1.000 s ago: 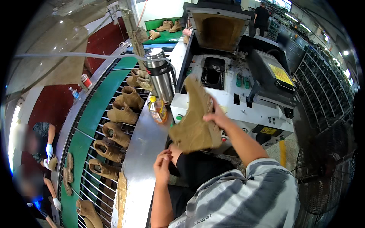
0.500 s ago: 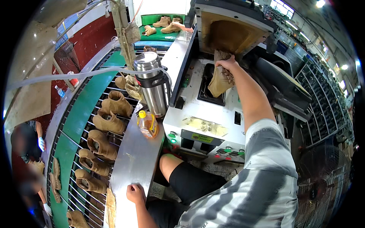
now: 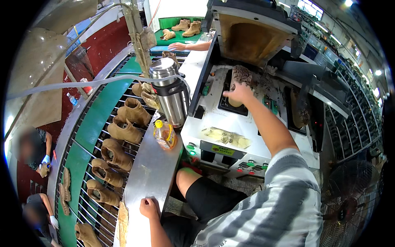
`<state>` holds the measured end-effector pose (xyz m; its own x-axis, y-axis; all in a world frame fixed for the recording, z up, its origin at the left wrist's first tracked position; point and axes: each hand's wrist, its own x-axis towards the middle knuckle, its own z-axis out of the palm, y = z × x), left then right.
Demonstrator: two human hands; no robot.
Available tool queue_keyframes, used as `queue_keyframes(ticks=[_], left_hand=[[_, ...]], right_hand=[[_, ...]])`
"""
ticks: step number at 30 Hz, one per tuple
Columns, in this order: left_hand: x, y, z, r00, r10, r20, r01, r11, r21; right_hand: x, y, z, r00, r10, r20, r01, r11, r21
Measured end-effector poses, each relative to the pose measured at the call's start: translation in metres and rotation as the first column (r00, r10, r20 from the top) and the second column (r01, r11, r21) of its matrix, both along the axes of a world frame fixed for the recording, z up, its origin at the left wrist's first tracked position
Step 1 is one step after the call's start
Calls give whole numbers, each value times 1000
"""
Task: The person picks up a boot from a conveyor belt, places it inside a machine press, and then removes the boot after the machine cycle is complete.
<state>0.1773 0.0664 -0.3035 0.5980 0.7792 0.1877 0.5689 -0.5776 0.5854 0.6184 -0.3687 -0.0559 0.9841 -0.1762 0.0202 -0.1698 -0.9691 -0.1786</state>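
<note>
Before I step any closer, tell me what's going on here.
A person has an open right grip over a tan boot lying sole-up in a dark well of the white machine, under a raised lid. Whether the fingers touch it is hard to tell. The left grip is curled on the metal ledge. More boots sit in a row at the left, where a co-worker's gloved hands hold a tan item.

boot [image 3: 241, 77]: tan, brown sole | conveyor belt [image 3: 93, 117]: green | shirt [image 3: 263, 206]: grey-white stripes | bottle cap [image 3: 159, 123]: yellow
</note>
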Motion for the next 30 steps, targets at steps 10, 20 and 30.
queue_keyframes(ticks=[10, 20, 30], left_hand=[[-7, 9, -13, 997, -2, 71, 1, 1000, 11], [72, -50, -51, 915, 50, 399, 242, 724, -646], [187, -211, 53, 775, -24, 631, 627, -97, -773]], right_hand=[[-11, 5, -6, 987, 112, 118, -103, 992, -79], [-89, -63, -20, 829, 257, 496, -370, 918, 144], [-196, -282, -31, 716, -164, 679, 137, 986, 94]])
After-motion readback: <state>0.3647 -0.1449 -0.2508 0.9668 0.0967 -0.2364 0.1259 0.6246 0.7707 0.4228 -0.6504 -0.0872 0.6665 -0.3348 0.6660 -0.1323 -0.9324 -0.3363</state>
